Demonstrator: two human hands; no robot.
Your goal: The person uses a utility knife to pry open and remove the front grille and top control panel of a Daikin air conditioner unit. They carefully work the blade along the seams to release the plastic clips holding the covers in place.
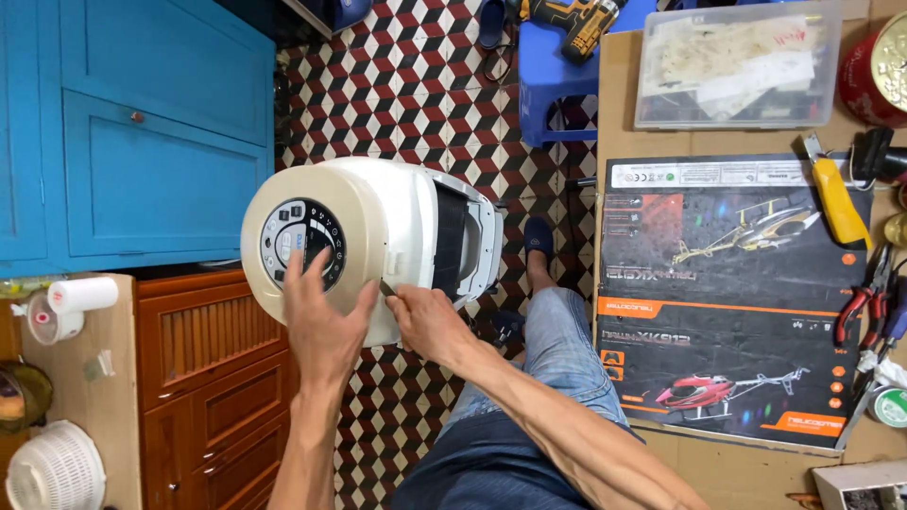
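Far left, a bright blue panelled cabinet (142,123) fills the upper corner, and below it a reddish-brown wooden cabinet with slatted doors (213,378) stands beside a pale wooden shelf carrying a white roll of tape (83,295) and a white plastic slotted basket (55,467) at its lower edge. Moving in, here's the main piece: a cream-and-white rounded plastic appliance with a round dark control panel (364,236), held up in the air over the red, white and black patterned tile floor (416,76), tipped so its panel faces the camera. The left hand (321,321) is spread open, flat against the appliance's face, fingers reaching onto the dark panel. Just beside it, the right hand (430,321) is closed in a pinch on a small thin tool, its tip against the appliance's side seam; what kind of tool, I can't tell. Below, a knee in blue jeans (567,359). Further right, a blue plastic stool (557,76) bears a yellow and black cordless drill (576,21). On the cardboard-covered worktop (661,142), a clear plastic lidded box (737,64) sits near the top edge, a dark printed toy-helicopter box (727,302) lies in the middle, and a yellow-handled utility knife (839,200) and red-handled pliers (864,297) lie along the right edge.
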